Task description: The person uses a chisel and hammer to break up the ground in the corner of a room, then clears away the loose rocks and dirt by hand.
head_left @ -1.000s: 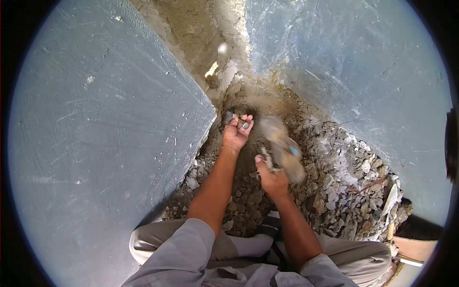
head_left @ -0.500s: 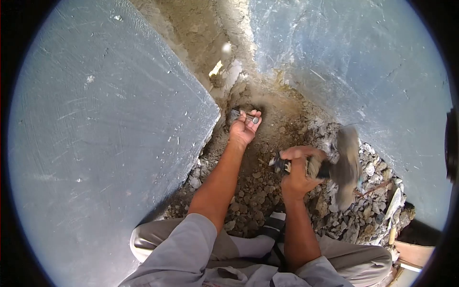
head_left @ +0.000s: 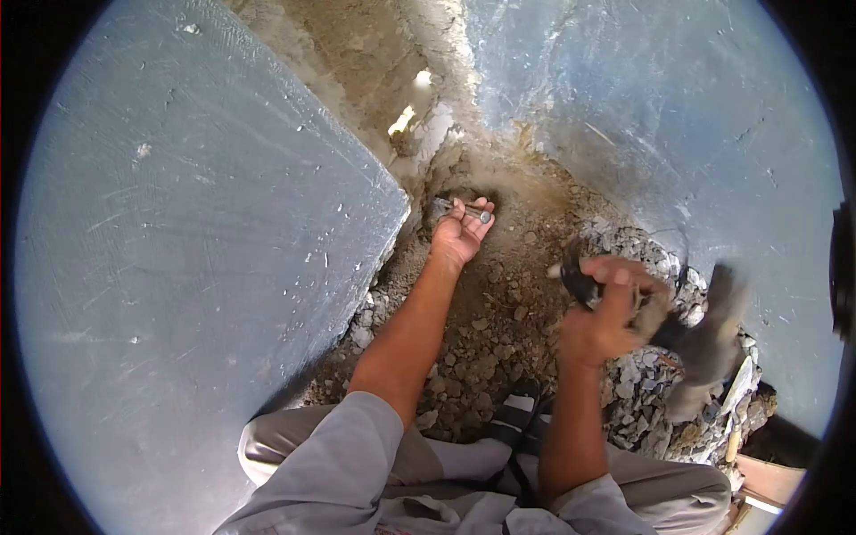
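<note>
Chiselling: my left hand (head_left: 459, 236) clenches chisel (head_left: 465, 210), right hand (head_left: 602, 314) grips hammer (head_left: 709, 341) out right; next blow needs square aim on chisel head.

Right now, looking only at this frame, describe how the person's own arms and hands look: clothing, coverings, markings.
The left hand and right hand are bare, ungloved; no ring or watch shows. Both forearms are uncovered. A loose, creased light grey left sleeve and right sleeve end near the elbows. The right hand is blurred, hiding fine detail.
</note>
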{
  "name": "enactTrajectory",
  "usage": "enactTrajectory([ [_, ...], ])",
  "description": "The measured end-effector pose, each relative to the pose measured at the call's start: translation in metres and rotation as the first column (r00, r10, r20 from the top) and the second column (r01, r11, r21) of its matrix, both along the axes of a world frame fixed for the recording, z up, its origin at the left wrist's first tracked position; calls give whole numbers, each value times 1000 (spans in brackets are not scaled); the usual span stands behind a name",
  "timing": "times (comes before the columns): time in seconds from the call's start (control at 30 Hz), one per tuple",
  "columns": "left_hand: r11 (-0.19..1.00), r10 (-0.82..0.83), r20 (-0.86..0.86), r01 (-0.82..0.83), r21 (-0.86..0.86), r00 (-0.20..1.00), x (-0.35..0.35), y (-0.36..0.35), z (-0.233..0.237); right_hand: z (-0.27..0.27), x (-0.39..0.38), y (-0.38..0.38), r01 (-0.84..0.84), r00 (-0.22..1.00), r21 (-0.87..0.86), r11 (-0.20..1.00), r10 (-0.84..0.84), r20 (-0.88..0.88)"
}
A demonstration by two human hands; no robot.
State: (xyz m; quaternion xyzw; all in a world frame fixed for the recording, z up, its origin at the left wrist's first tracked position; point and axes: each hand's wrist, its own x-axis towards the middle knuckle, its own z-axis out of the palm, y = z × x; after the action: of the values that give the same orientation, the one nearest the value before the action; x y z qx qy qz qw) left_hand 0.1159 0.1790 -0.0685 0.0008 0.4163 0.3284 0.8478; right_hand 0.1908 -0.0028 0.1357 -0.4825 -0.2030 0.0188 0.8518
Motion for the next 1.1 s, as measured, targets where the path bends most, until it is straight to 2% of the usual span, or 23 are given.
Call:
enactTrajectory([
  [0.03, 1000, 10, 4, -10, 20, 1000, -1, 4, -1, -58, -10, 5, -25, 994, -123, 992, 11, -112],
  [0.07, 999, 16, 10, -17, 37, 1000, -1, 5, -2, -122, -26, 7, -295, 930, -359, 885, 179, -322],
  [0.1, 999, 12, 16, -13, 47, 1000, 2, 0, -5, -191, -38, 5, -619, 784, -551, 561, 387, -486],
  [0.13, 998, 9, -16, -10, -67, 1000, 6, 1, -20, -161, -36, 6, -685, 713, -494, 535, 352, -607],
  [0.17, 999, -1, -4, 1, 36, 1000, 4, 4, -32, -127, -34, 7, -739, 630, -432, 516, 305, -714],
  [0.27, 996, -77, -14, 77, 45, 997, 0, 1, -12, -70, -21, -2, -663, 673, -405, 629, 264, -691],
  [0.33, 993, -98, 47, 95, 64, 994, -6, -1, -9, -23, -5, -8, -492, 795, -297, 819, 282, -537],
  [0.37, 994, -104, 62, 102, 45, 993, -8, 0, -9, -23, 11, -20, -440, 872, -336, 832, 308, -380],
  [0.4, 994, -108, 74, 107, 24, 991, -10, -1, -10, -1, 15, -22, -301, 936, -338, 892, 209, -281],
  [0.43, 994, -112, 89, 112, 5, 990, -12, -1, -13, 9, 15, -18, -196, 974, -183, 963, 169, -153],
  [0.5, 992, -124, 53, 124, 0, 991, -14, 2, -12, -5, 5, 5, 212, 972, -28, 977, -214, -101],
  [0.53, 991, -137, 48, 137, 10, 989, -15, 5, -20, -63, -6, 9, 76, 984, -176, 981, -103, -147],
  [0.57, 988, -155, 45, 155, 19, 987, -14, 4, -26, -123, -27, 11, -268, 926, -433, 861, 106, -362],
  [0.6, 990, -140, 29, 140, -8, 990, -13, -5, -31, -163, -41, 11, -627, 753, -519, 580, 282, -595],
  [0.63, 992, -124, 19, 125, -16, 992, -12, -6, -32, -157, -45, 12, -770, 519, -273, 576, 318, -793],
  [0.73, 990, -142, -14, 142, 18, 990, -21, -5, -27, -94, -35, 2, -707, 628, -372, 601, 293, -721],
  [0.87, 984, -169, -5, 169, 47, 986, -18, -6, -15, -26, 1, -23, -425, 883, -391, 816, 279, -378],
  [0.9, 985, -166, 5, 165, 38, 986, -22, -6, -16, -2, -1, -21, -275, 929, -260, 926, 186, -319],
  [0.97, 976, -208, -7, 208, 61, 978, -27, -2, -21, -8, -3, -9, 11, 994, -41, 999, -15, -110],
  [1.0, 973, -221, -16, 222, 62, 975, -28, 0, -24, -75, -15, -8, 44, 999, -235, 971, -50, -21],
  [1.03, 969, -237, -23, 237, 62, 971, -28, 0, -26, -106, -29, -2, -129, 972, -425, 896, 29, -235],
  [1.07, 978, -205, -40, 206, 30, 978, -28, -7, -29, -136, -43, 4, -345, 898, -567, 748, 87, -431],
  [1.1, 984, -180, -58, 180, 4, 982, -29, -12, -32, -130, -60, 16, -743, 544, -437, 507, 75, -836],
])
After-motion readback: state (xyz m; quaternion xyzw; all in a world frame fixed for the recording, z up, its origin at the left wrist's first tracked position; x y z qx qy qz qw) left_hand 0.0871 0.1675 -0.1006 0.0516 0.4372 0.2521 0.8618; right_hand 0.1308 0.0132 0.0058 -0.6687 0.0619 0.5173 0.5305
